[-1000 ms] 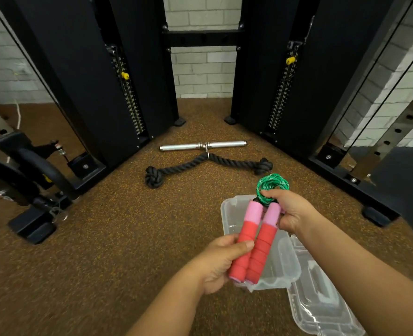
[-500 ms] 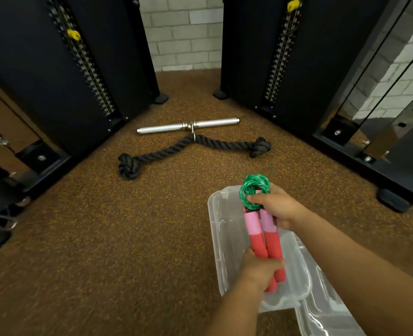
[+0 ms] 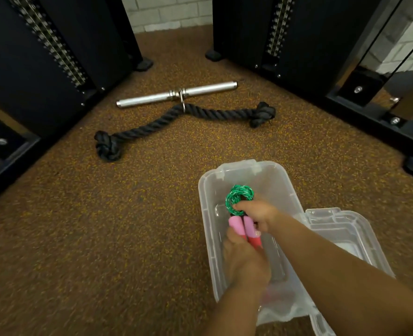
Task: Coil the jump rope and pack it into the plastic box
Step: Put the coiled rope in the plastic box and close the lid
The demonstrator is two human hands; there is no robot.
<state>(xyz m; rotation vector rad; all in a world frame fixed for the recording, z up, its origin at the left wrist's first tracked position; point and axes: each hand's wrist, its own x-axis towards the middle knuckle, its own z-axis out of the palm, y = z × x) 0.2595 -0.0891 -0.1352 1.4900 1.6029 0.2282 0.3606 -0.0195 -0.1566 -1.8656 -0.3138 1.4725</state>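
Observation:
The jump rope is a tight green coil (image 3: 239,198) joined to two pink-and-red foam handles (image 3: 243,227) lying side by side. Both hands hold it inside the clear plastic box (image 3: 208,214) on the floor. My right hand (image 3: 258,213) pinches the coil where it meets the handles. My left hand (image 3: 245,260) is wrapped around the red lower ends of the handles and hides them. The coil sits toward the far end of the box, low within its walls.
The box's clear lid (image 3: 346,236) lies just right of the box. Farther off on the brown rubber floor lie a black knotted rope attachment (image 3: 166,122) and a steel bar handle (image 3: 176,94). Black weight-stack columns (image 3: 43,57) stand left and right.
Both hands have lowered the coiled rope and handles from above the box down into it. The head camera has tilted down and come closer to the box.

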